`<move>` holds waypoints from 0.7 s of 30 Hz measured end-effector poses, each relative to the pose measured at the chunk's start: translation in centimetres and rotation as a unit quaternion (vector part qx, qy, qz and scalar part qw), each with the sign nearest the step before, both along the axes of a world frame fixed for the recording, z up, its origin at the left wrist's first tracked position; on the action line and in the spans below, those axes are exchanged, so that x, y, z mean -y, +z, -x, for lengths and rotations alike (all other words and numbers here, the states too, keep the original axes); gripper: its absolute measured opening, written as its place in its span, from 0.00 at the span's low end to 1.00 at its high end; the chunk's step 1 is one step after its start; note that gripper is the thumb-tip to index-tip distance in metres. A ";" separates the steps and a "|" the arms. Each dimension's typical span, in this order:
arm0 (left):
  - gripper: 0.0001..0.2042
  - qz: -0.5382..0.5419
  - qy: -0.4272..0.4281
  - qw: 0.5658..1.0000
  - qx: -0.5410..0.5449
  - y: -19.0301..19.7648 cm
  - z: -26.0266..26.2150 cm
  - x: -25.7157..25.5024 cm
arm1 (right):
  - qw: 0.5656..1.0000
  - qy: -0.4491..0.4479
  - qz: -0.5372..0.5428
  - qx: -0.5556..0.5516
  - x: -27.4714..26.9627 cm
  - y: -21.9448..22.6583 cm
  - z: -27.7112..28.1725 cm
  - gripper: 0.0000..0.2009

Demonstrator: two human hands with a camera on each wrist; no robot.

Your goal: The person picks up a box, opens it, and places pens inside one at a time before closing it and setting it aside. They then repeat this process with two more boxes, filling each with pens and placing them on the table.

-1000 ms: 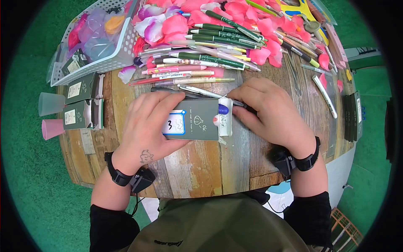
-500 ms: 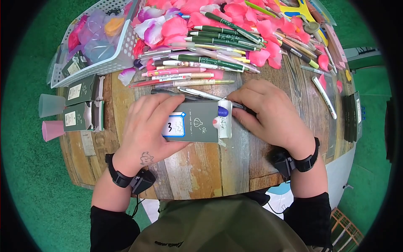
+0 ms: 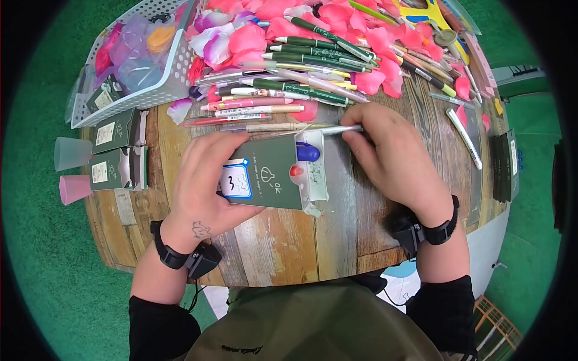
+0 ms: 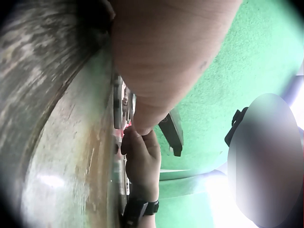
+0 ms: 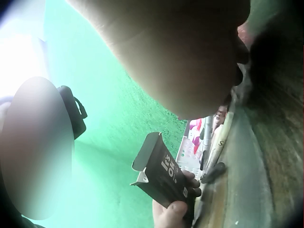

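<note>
My left hand [image 3: 201,174] grips a dark grey-green cardboard box [image 3: 274,171], thumb along the near side and fingers over the far side. A white label with a blue border and a handwritten 3 sits on its top. The box's right end is open with a pale flap out; a rounded blue-purple thing [image 3: 308,151] and a small red one [image 3: 295,171] show there. My right hand [image 3: 388,153] pinches the right end of a slim silvery pen [image 3: 337,129] just beyond the box. The pen's left part is hidden behind the box. In the right wrist view, the box [image 5: 164,175] stands tilted.
Rows of pens [image 3: 289,90] and pink petals [image 3: 247,39] cover the far table. A white perforated basket [image 3: 174,78] stands far left, above two similar boxes [image 3: 114,168] and two cups [image 3: 73,153]. A white marker [image 3: 463,138] and another dark box [image 3: 509,165] are right.
The box has shifted left and turned, its open end now facing more toward the head camera. My right fingers have moved away from me, from a dark pen end to a silvery one.
</note>
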State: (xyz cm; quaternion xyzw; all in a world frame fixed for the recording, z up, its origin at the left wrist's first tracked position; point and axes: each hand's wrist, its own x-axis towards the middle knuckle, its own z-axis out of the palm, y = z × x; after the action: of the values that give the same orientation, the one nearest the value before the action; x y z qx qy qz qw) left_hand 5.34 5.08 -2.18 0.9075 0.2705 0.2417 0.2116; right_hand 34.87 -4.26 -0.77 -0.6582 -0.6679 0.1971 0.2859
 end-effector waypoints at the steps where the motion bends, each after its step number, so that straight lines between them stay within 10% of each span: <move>1: 0.44 -0.003 0.003 1.000 0.016 -0.1 0.2 0.0 | 0.997 -0.020 0.041 -0.057 0.0 1.1 0.1 0.06; 5: 0.52 0.053 -0.042 0.984 0.165 -2.2 0.9 -0.5 | 0.928 -0.076 0.019 -0.364 0.4 0.8 -0.1 0.07; 14: 0.56 0.151 -0.056 0.958 0.237 -2.4 1.8 -0.2 | 0.851 -0.092 -0.020 -0.516 0.2 0.6 -0.9 0.09; 21: 0.41 -0.011 0.079 0.995 0.051 -0.4 0.0 0.5 | 0.676 -0.040 -0.052 -0.734 0.2 0.5 -2.2 0.10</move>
State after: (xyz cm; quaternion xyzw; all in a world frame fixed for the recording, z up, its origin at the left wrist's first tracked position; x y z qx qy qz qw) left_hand 5.33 4.56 -2.55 0.8721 0.3275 0.3069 0.1950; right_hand 37.06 -4.42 -0.23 -0.3122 -0.2264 0.5699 0.7256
